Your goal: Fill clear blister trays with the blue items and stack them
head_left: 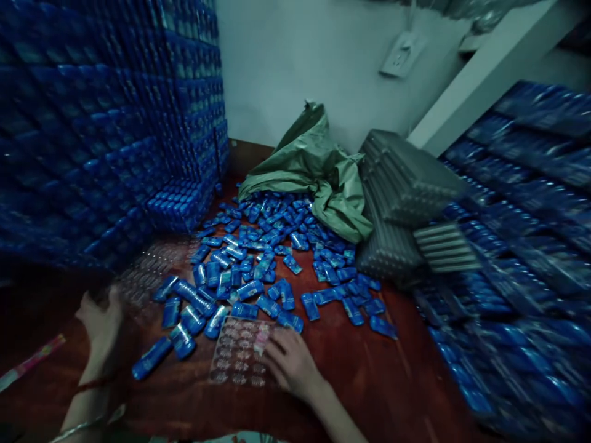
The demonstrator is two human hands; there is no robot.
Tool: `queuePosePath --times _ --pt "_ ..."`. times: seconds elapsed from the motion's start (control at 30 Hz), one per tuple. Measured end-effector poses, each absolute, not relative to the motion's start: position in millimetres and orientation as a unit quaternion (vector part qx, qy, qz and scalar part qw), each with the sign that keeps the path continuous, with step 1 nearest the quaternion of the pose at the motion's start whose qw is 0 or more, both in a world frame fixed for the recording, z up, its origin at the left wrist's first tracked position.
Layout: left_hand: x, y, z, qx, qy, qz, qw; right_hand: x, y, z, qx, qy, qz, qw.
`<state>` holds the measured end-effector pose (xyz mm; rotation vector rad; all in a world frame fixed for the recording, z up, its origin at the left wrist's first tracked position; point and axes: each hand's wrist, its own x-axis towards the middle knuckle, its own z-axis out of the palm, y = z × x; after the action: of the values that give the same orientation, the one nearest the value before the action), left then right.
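My left hand (101, 317) is raised at the left with thumb and fingers apart, holding nothing. It is nearest to clear moulded plastic trays (150, 271), which look blurred. My right hand (295, 363) reaches over the right side of a clear compartment tray (235, 354) on the red-brown surface, fingers stretched out and apart. A small pinkish thing (261, 340) shows by its fingertips; I cannot make out what it is. Just beyond the tray lie many loose blue shiny packets (249, 290), some singly and some heaped.
A green sack (305, 166) lies slumped at the back, with packets spilling from its mouth. Tall stacks of filled blue packs (184, 111) stand left, more blue packs (517, 258) right. Dark stacked trays (410, 178) lean beside the sack. A colourful strip (34, 363) lies far left.
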<state>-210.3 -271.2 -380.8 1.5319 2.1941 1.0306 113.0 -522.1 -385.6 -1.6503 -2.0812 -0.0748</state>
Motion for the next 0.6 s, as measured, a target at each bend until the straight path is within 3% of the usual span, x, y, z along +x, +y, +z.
queuePosePath --times 0.13,0.23,0.33,0.47,0.6 --pt "-179.2 -283.7 -370.3 0.518 0.761 0.38 0.092 211.3 -477.1 -370.7 -0.781 -0.566 -0.089 0.247" --pt "-149.0 -282.6 -359.0 0.648 0.636 0.416 0.053 277.1 -434.2 -366.0 -0.879 -0.424 -0.08 0.203" --pt "-118.8 -274.8 -350.7 0.743 0.51 0.424 0.087 310.1 -391.0 -363.4 -0.92 -0.331 -0.032 0.207" --pt "-76.2 -266.9 -352.2 0.844 0.385 0.321 0.189 317.8 -346.4 -361.3 -0.923 -0.291 0.039 0.248" --pt "-31.2 -260.2 -369.1 0.88 0.378 0.206 0.201 309.4 -322.2 -370.6 -0.901 -0.339 0.056 0.266"
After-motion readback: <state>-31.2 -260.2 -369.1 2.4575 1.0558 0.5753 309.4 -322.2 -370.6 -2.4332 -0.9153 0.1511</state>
